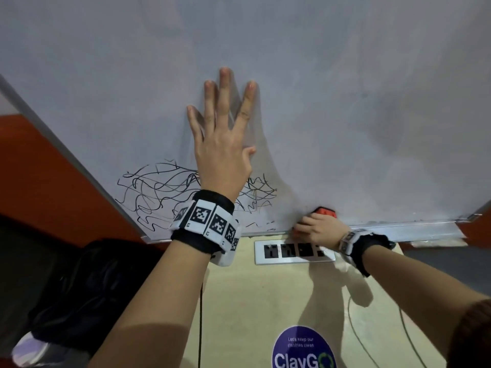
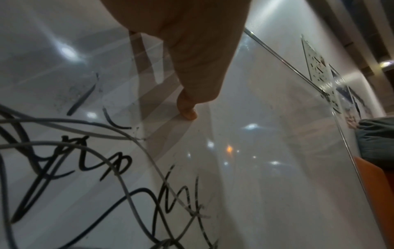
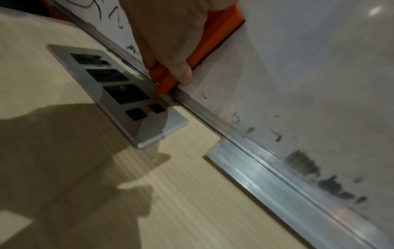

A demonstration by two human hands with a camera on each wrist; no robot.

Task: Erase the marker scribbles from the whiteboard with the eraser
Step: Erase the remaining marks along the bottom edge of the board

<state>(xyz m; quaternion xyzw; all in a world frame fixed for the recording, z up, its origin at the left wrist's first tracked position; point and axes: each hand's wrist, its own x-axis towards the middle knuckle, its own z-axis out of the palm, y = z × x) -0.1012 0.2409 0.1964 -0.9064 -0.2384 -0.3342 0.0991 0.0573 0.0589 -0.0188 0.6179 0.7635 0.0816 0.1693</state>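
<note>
The whiteboard (image 1: 332, 88) fills the upper part of the head view. Black marker scribbles (image 1: 159, 192) cover its lower left, also close up as scribbles (image 2: 85, 168) in the left wrist view. My left hand (image 1: 223, 128) lies flat on the board above the scribbles, fingers spread and straight; its thumb (image 2: 187, 111) touches the surface. My right hand (image 1: 316, 229) grips the orange eraser (image 1: 325, 211) against the board's bottom edge, right of the scribbles. In the right wrist view the eraser (image 3: 215, 38) sits under my fingers (image 3: 181, 70), its lower end at the metal frame.
An aluminium tray rail (image 1: 414, 229) runs along the board's bottom edge, with dark ink smudges (image 3: 309, 168) above it. A silver socket panel (image 1: 292, 252) is set in the beige wall below. A dark bag (image 1: 87, 288) lies lower left. An orange wall (image 1: 39, 168) borders the board's left.
</note>
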